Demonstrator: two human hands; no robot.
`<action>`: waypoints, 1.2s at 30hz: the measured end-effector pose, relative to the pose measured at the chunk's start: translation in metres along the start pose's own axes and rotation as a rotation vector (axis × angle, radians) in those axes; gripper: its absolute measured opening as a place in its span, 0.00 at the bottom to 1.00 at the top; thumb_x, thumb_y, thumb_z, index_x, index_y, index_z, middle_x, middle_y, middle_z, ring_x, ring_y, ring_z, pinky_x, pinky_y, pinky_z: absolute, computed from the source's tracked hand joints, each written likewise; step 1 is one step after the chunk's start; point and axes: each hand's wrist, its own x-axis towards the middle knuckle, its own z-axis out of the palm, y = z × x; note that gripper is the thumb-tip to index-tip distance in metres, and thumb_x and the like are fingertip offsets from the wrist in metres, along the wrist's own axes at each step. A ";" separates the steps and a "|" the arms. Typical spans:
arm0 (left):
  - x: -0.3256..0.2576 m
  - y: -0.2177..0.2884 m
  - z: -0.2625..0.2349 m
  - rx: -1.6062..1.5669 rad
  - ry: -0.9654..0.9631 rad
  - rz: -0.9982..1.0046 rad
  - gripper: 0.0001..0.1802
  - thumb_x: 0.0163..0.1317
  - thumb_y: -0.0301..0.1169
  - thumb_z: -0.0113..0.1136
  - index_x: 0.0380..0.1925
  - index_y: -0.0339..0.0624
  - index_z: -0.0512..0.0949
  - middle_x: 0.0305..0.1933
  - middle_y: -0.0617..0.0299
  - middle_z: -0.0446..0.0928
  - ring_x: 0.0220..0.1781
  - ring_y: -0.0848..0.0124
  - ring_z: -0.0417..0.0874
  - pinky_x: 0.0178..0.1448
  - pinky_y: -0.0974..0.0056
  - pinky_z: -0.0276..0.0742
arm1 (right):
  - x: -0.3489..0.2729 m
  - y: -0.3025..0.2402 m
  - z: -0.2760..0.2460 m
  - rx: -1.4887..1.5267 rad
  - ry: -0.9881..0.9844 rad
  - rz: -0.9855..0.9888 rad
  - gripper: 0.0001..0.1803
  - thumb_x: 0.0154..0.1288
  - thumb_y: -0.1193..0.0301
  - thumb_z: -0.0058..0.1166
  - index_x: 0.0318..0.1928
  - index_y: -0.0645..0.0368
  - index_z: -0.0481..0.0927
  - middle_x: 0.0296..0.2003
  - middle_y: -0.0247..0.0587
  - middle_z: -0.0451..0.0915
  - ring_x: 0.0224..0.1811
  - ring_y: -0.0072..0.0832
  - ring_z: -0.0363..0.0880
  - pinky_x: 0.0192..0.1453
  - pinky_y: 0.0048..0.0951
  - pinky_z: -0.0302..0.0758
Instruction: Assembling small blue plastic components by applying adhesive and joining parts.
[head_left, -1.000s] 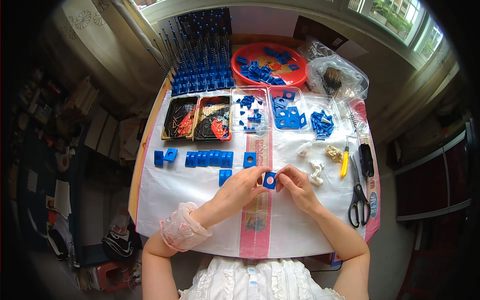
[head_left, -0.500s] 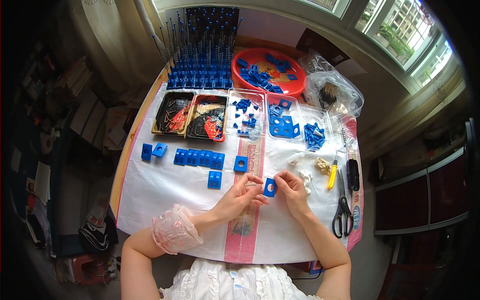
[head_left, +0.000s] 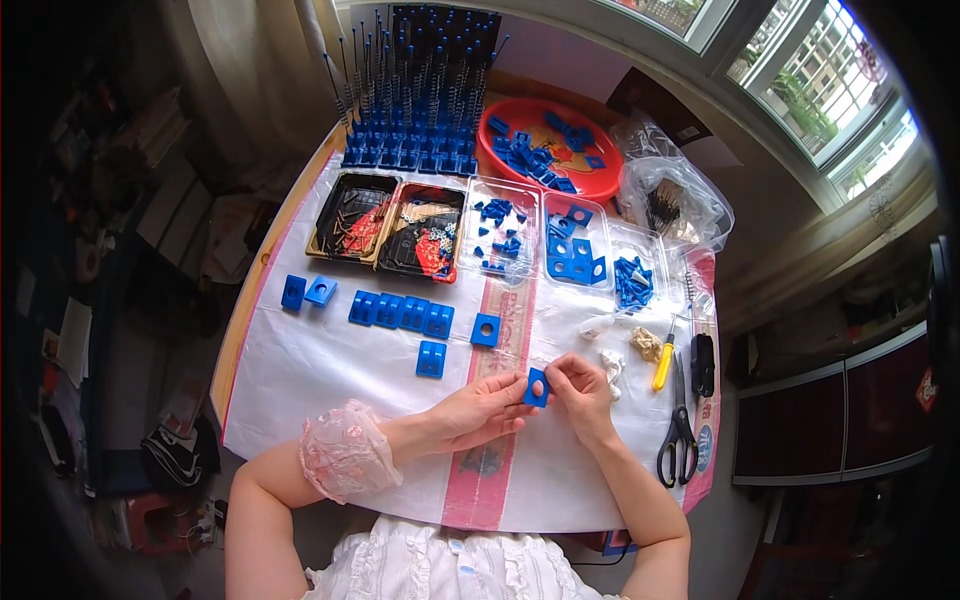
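Observation:
A small blue square plastic block with a round hole (head_left: 536, 387) is pinched between both my hands above the white table cover (head_left: 330, 380). My left hand (head_left: 480, 410) holds its left side, with a pink lace cuff on that wrist. My right hand (head_left: 583, 395) grips its right edge with thumb and fingertips. Just beyond the hands lie a similar holed block (head_left: 485, 330) and a flat blue piece (head_left: 431, 358). A row of blue blocks (head_left: 400, 313) lies further left.
Black trays (head_left: 390, 225) and clear trays of small blue parts (head_left: 545, 245) line the middle. A red bowl (head_left: 545, 150) and a rack of blue spring posts (head_left: 420, 100) stand behind. Scissors (head_left: 678, 435), a yellow tool (head_left: 663, 365) and a plastic bag (head_left: 665, 200) sit right.
My hands have stayed together on the blue block near the table's front. The view has shifted, so the table appears a little differently placed in the picture.

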 end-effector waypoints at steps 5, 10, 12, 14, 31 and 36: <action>0.004 -0.002 -0.009 -0.097 -0.065 0.025 0.13 0.75 0.36 0.51 0.53 0.43 0.74 0.51 0.65 0.78 0.41 0.80 0.74 0.40 0.75 0.74 | 0.000 -0.008 0.007 -0.063 0.086 -0.110 0.04 0.71 0.76 0.54 0.40 0.64 0.79 0.32 0.32 0.79 0.31 0.14 0.75 0.35 0.17 0.72; 0.002 0.006 -0.001 -0.092 -0.014 0.019 0.17 0.75 0.38 0.50 0.56 0.40 0.71 0.58 0.59 0.76 0.37 0.82 0.70 0.37 0.78 0.71 | -0.004 -0.028 -0.013 -0.103 0.345 -0.489 0.03 0.69 0.77 0.54 0.36 0.64 0.76 0.29 0.33 0.74 0.25 0.16 0.69 0.29 0.19 0.66; 0.002 0.006 0.000 -0.070 0.011 0.016 0.18 0.75 0.39 0.50 0.56 0.39 0.70 0.59 0.58 0.75 0.36 0.82 0.69 0.36 0.78 0.71 | -0.002 -0.036 -0.020 -0.086 0.511 -0.598 0.05 0.68 0.76 0.54 0.33 0.62 0.74 0.27 0.31 0.71 0.25 0.16 0.66 0.30 0.19 0.63; 0.003 0.006 0.001 -0.071 0.013 0.027 0.17 0.76 0.39 0.48 0.56 0.39 0.71 0.59 0.56 0.74 0.36 0.81 0.68 0.37 0.77 0.71 | 0.004 -0.043 -0.032 -0.167 0.623 -0.631 0.03 0.67 0.75 0.53 0.36 0.61 0.73 0.28 0.31 0.70 0.30 0.17 0.67 0.35 0.20 0.63; 0.004 0.005 -0.005 -0.096 -0.005 0.023 0.18 0.77 0.41 0.46 0.56 0.41 0.70 0.58 0.58 0.76 0.36 0.83 0.69 0.38 0.77 0.72 | 0.034 -0.004 -0.050 -0.959 0.512 -0.360 0.18 0.51 0.73 0.71 0.42 0.63 0.81 0.45 0.42 0.77 0.52 0.38 0.70 0.58 0.36 0.67; 0.005 0.006 -0.006 -0.091 -0.007 0.032 0.19 0.77 0.42 0.46 0.58 0.41 0.69 0.58 0.57 0.76 0.36 0.83 0.69 0.39 0.77 0.72 | 0.035 -0.012 -0.051 -0.808 0.464 -0.338 0.15 0.57 0.74 0.67 0.42 0.63 0.77 0.47 0.42 0.80 0.50 0.34 0.75 0.56 0.36 0.71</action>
